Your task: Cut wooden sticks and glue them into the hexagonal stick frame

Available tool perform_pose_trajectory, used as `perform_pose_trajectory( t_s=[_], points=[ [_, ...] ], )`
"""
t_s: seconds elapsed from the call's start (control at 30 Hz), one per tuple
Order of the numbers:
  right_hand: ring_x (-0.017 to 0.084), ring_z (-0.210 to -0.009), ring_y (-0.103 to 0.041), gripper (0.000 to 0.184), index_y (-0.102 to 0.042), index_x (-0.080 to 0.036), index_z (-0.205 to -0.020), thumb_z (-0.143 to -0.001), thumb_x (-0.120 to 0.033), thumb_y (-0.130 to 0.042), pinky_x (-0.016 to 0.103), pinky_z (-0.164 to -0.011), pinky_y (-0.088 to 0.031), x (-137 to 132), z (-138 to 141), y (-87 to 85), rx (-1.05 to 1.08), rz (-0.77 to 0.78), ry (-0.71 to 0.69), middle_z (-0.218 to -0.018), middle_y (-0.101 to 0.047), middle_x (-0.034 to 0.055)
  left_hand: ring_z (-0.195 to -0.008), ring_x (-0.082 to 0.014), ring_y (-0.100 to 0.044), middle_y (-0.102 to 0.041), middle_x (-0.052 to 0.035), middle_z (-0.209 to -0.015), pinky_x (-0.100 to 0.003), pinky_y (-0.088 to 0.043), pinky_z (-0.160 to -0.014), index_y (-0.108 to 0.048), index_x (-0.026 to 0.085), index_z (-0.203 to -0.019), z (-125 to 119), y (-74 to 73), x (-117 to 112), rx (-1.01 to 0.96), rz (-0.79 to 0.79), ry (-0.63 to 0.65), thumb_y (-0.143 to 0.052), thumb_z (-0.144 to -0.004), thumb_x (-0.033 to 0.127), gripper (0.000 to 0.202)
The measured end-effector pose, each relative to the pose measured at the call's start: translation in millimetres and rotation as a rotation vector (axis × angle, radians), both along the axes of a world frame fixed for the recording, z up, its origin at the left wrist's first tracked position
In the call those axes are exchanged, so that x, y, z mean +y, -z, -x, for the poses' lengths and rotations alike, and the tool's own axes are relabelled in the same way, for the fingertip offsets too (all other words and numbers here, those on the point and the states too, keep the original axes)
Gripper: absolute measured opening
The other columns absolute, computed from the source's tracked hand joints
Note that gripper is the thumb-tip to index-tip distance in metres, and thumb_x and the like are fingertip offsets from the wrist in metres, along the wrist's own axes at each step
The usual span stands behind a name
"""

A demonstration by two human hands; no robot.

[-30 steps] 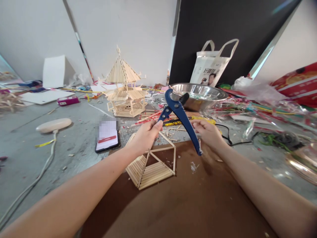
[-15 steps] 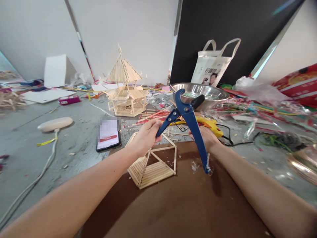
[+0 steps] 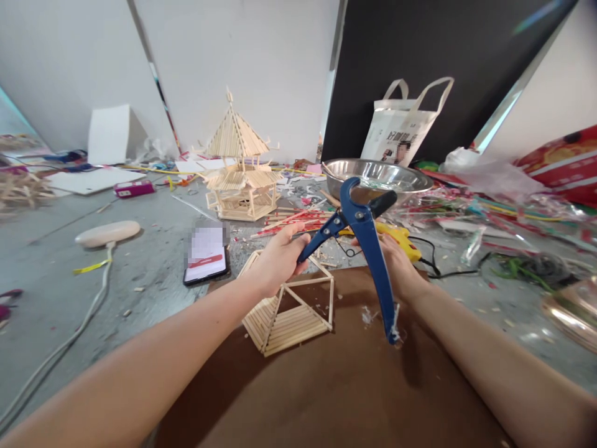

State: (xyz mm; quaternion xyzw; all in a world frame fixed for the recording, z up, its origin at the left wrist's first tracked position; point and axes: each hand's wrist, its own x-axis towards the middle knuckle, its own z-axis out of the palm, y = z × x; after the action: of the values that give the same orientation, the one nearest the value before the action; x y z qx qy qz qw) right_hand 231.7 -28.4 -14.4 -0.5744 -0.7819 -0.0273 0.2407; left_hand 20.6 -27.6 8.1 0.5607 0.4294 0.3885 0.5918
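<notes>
I have the left hand [image 3: 282, 260] clamped on one handle of the blue metal hand cutter [image 3: 379, 270] with a black grip, its handles spread apart, right of the frame's centre. The right hand [image 3: 396, 264] is partly hidden behind the cutter's long handle; I can't tell whether its fingers grip anything. Below the left hand, I see the six-sided pale wooden-stick panel [image 3: 298, 330], partly filled, lying on the brown sheet [image 3: 326, 404] at lower centre.
</notes>
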Motion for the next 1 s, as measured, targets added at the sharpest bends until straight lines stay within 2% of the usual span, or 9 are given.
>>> perform_pose_trajectory(
  t_s=[0.07,0.17,0.37,0.6,0.7,0.77,0.9,0.93,1.0],
  points=[
    [0.021,-0.092,-0.049,0.022,-0.054,-0.021,-0.087,-0.074,-0.023,-0.037,0.036,-0.081,-0.036,-4,2,1.4,0.108,0.000,-0.103,-0.095,-0.056,0.0062,-0.031,-0.0030,-0.030,-0.033,0.0086,-0.042,-0.013,-0.019,-0.032,-0.041,0.021,-0.099,0,0.6,0,0.023,-0.035,0.008,-0.039,-0.078,0.035,0.025],
    [0.020,-0.087,-0.052,0.023,-0.053,-0.026,-0.090,-0.075,-0.025,-0.035,0.035,-0.076,-0.041,-8,5,7.0,0.278,0.045,-0.213,-0.094,-0.057,0.0037,-0.031,-0.0032,-0.028,-0.034,0.0075,-0.039,-0.015,-0.018,-0.033,-0.045,0.018,-0.077,1,3.7,1,0.078,-0.107,0.046,-0.035,-0.078,0.040,0.024],
    [0.021,-0.084,-0.054,0.020,-0.057,-0.028,-0.082,-0.076,-0.029,-0.037,0.037,-0.075,-0.043,-12,18,8.1,0.566,0.109,-0.154,-0.091,-0.059,0.0038,-0.032,-0.0048,-0.030,-0.036,0.0052,-0.037,-0.017,-0.021,-0.034,-0.039,0.017,-0.056,4,6.0,3,0.246,-0.208,0.077,-0.033,-0.077,0.043,0.034],
    [0.023,-0.099,-0.043,0.022,-0.058,-0.023,-0.082,-0.076,-0.030,-0.038,0.042,-0.086,-0.032,-12,19,-3.2,0.412,-0.212,-0.042,-0.097,-0.053,0.0059,-0.032,-0.0050,-0.031,-0.038,0.0045,-0.038,-0.018,-0.022,-0.033,-0.038,0.017,-0.054,4,10.8,7,0.281,-0.236,0.001,-0.031,-0.078,0.038,0.033],
    [0.021,-0.097,-0.044,0.028,-0.055,-0.021,-0.088,-0.079,-0.034,-0.031,0.040,-0.085,-0.032,-13,16,-7.5,0.591,-0.307,0.017,-0.100,-0.052,0.0064,-0.030,-0.0046,-0.030,-0.039,0.0050,-0.041,-0.017,-0.020,-0.031,-0.039,0.018,-0.060,2,13.8,9,0.246,-0.196,-0.065,-0.031,-0.079,0.038,0.029],
    [0.018,-0.085,-0.050,0.029,-0.053,-0.022,-0.089,-0.079,-0.038,-0.030,0.036,-0.075,-0.039,-15,19,-9.7,0.849,-0.150,-0.019,-0.093,-0.054,0.0055,-0.030,-0.0044,-0.031,-0.040,0.0052,-0.042,-0.016,-0.019,-0.031,-0.038,0.018,-0.063,1,14.0,9,0.225,-0.163,-0.111,-0.030,-0.079,0.037,0.026],
    [0.015,-0.061,-0.053,0.024,-0.054,-0.021,-0.082,-0.071,-0.040,-0.046,0.031,-0.058,-0.043,-22,30,-12.4,1.128,0.555,-0.287,-0.075,-0.057,0.0038,-0.029,-0.0041,-0.030,-0.039,0.0060,-0.041,-0.016,-0.020,-0.031,-0.037,0.018,-0.065,0,13.3,6,0.208,-0.187,-0.138,-0.030,-0.080,0.035,0.023],
    [0.014,-0.058,-0.053,0.023,-0.055,-0.020,-0.082,-0.069,-0.038,-0.049,0.030,-0.057,-0.043,-24,33,-12.7,1.157,0.676,-0.331,-0.071,-0.057,0.0033,-0.030,-0.0040,-0.030,-0.040,0.0058,-0.041,-0.016,-0.021,-0.032,-0.037,0.018,-0.065,0,13.6,5,0.215,-0.218,-0.132,-0.030,-0.080,0.036,0.024],
    [0.012,-0.053,-0.052,0.020,-0.056,-0.019,-0.081,-0.069,-0.034,-0.050,0.028,-0.053,-0.043,-27,36,-13.0,1.225,0.791,-0.364,-0.064,-0.055,0.0014,-0.031,-0.0040,-0.033,-0.042,0.0050,-0.042,-0.015,-0.023,-0.034,-0.038,0.017,-0.064,0,14.7,4,0.226,-0.281,-0.126,-0.031,-0.080,0.038,0.027]
  ],
)
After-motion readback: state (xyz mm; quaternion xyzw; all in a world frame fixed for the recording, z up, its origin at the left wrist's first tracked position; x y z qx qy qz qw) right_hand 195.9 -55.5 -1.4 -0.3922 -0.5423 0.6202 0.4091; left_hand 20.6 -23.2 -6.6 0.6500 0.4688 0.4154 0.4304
